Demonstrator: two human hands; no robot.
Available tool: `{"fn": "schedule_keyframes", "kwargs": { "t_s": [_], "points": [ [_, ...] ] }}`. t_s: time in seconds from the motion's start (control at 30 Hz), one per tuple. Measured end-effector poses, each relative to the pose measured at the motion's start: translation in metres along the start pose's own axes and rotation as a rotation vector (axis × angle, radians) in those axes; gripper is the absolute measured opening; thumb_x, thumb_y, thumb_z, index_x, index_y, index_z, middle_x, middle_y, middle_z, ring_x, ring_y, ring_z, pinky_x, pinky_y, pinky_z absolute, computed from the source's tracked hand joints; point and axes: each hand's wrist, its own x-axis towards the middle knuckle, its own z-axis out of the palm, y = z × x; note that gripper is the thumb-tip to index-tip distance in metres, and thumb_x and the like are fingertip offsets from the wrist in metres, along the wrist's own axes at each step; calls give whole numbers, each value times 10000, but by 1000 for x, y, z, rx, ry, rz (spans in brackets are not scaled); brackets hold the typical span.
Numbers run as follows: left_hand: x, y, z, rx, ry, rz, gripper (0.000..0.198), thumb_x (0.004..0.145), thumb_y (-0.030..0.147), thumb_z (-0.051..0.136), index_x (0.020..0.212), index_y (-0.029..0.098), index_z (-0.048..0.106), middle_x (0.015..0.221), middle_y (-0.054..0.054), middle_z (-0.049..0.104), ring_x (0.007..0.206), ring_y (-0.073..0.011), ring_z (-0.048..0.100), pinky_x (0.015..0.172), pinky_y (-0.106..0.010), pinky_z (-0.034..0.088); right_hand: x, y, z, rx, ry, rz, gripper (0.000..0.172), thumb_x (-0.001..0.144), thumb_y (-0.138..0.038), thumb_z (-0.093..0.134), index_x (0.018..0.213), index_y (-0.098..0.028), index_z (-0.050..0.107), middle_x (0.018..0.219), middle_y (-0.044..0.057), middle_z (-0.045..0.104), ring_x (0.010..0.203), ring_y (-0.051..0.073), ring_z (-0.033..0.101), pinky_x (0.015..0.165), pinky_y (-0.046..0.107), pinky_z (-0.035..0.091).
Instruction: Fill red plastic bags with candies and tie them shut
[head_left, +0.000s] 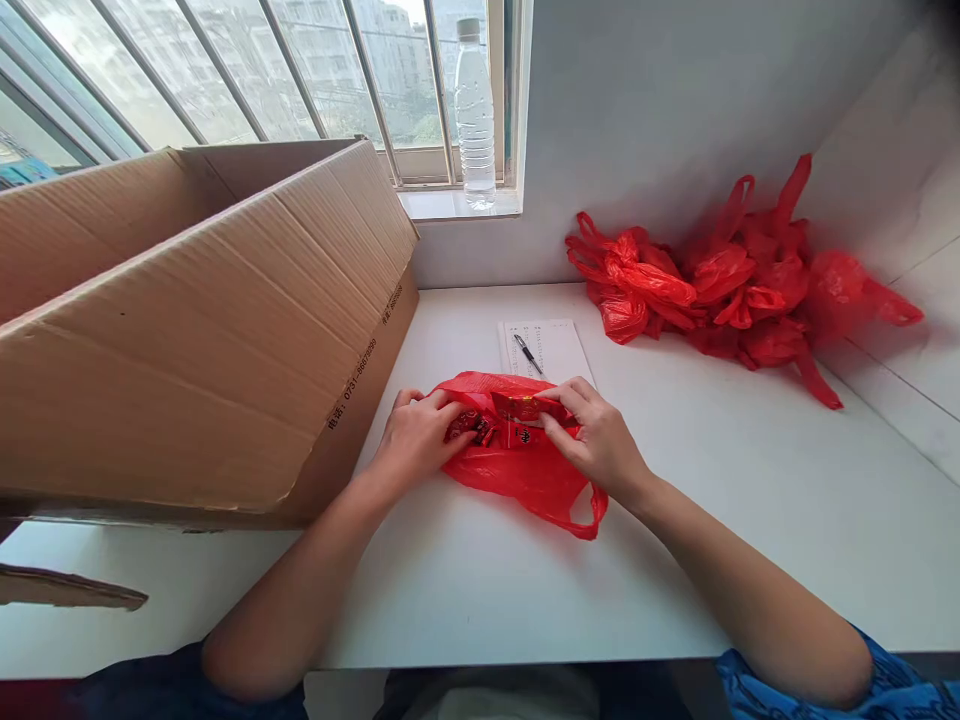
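In front of me on the white table lies a red plastic bag (517,480) with its mouth spread. Inside it are several small red packets (517,435) with black and gold print. My left hand (424,430) is at the bag's left side, fingers curled over its rim and closed on the plastic, the thumb against a dark-printed packet. At the right of the mouth my right hand (589,435) pinches a shiny red packet (525,405) between thumb and fingers. One bag handle (592,515) hangs loose toward me. Part of the contents is hidden by the plastic and fingers.
A large open cardboard box (195,380) takes up the left side. Beyond the bag lie paper sheets (555,345) with a pen (529,354). Several tied red bags (735,280) are heaped at the back right. A clear bottle (475,120) stands on the window sill.
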Motion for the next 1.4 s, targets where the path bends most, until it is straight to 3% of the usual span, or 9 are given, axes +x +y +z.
{"fn": "schedule_keyframes", "kwargs": {
  "t_s": [0.17,0.37,0.57,0.73,0.9,1.0,1.1,1.27,1.4],
  "points": [
    [-2,10,10,6,-54,37,503,786,481,731,1211,250,591,1131,-74,641,856,-218,615,943,-423,341,-1,4,8,5,-39,8,146,950,-261,518,1058,-231,612,985,35,663,774,181,638,698,301,503],
    [-1,25,14,-91,-13,28,285,867,400,652,1099,239,612,1048,-56,653,916,-227,610,967,-436,299,0,18,12,-56,-26,39,361,947,-247,522,1305,-262,473,1211,73,614,995,245,657,829,384,545],
    [-2,27,15,-312,-40,-43,175,847,356,671,938,232,588,899,16,684,882,-195,615,997,-436,279,2,24,14,-201,-27,51,269,945,-245,525,1213,-225,532,1226,102,531,720,181,664,679,351,559],
    [-1,23,9,-559,-79,-73,175,842,309,673,961,241,564,864,65,684,819,-145,645,1088,-445,238,3,25,15,-228,-132,-42,155,978,-203,494,1061,-225,623,1090,54,641,836,188,677,706,299,527],
    [0,21,-5,-563,137,2,268,858,300,675,1101,248,577,776,57,692,815,-158,665,1033,-422,340,1,13,11,-156,-118,-64,194,991,-266,486,1104,-250,644,1073,48,695,868,205,670,677,312,508],
    [0,25,-5,-408,352,167,272,879,232,666,1138,258,586,798,45,717,757,-140,664,987,-398,375,-1,0,9,199,-172,35,271,988,-362,506,1230,-276,592,1057,42,701,845,192,672,763,349,538],
    [0,29,0,-268,501,311,158,875,168,668,991,265,621,789,51,724,728,-130,651,916,-364,407,-4,-7,8,547,-283,217,338,964,-462,530,1252,-292,578,987,40,697,853,202,675,755,369,563],
    [1,30,5,-204,584,376,144,850,113,672,829,245,619,794,38,706,751,-135,622,843,-341,429,-3,-5,8,756,-340,282,381,859,-356,696,1211,-261,590,908,18,661,841,181,652,801,368,560],
    [2,28,7,-211,589,385,149,845,102,664,800,239,629,799,28,697,759,-137,608,857,-346,432,-2,-2,9,793,-323,259,318,845,-269,690,1149,-235,603,1013,35,674,868,165,657,837,363,550]
  ]
}}
